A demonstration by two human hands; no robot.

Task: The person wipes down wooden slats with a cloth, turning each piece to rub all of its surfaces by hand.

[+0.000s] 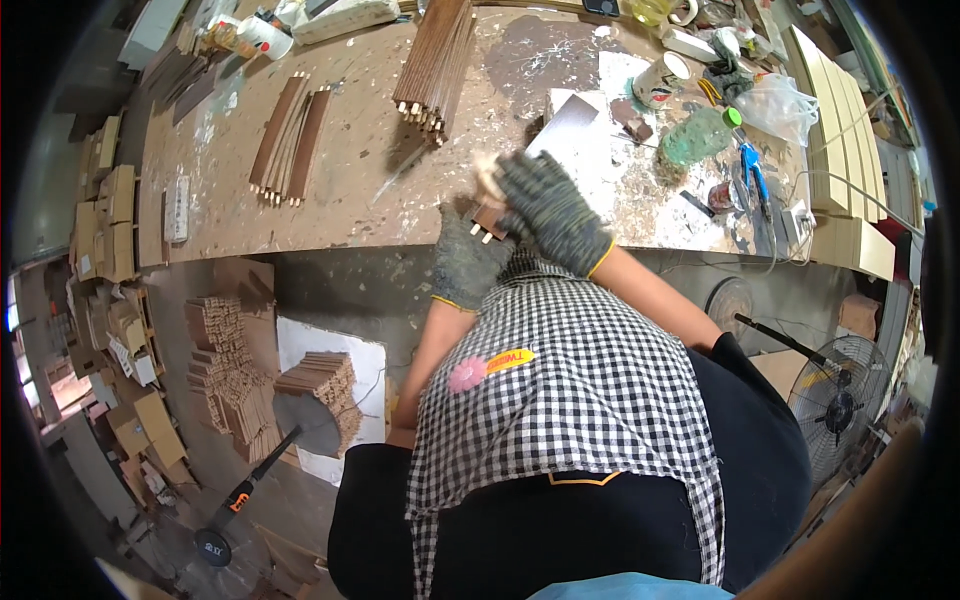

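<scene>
Close to the bench's front edge, my left hand (468, 258), in a dark knit glove, is closed around a brown wooden slat (487, 218) with small pale pegs at its near end. Above it my right hand (552, 212), gloved alike, has its fingers curled over the slat's far part. A pale, blurred thing (486, 172) shows at the right hand's fingers; I cannot make out its kind. The right hand hides most of the slat. Farther off lies a thick bundle of brown pegged slats (432, 70), with a smaller group of slats (290, 140) to its left.
On the right of the paint-stained bench (350, 200) are a green plastic bottle (695, 138), a paper cup (660, 80), a blue-handled tool (753, 175) and a plastic bag (778, 108). Below left stand stacked slats (225, 350); a fan (840, 405) is at right.
</scene>
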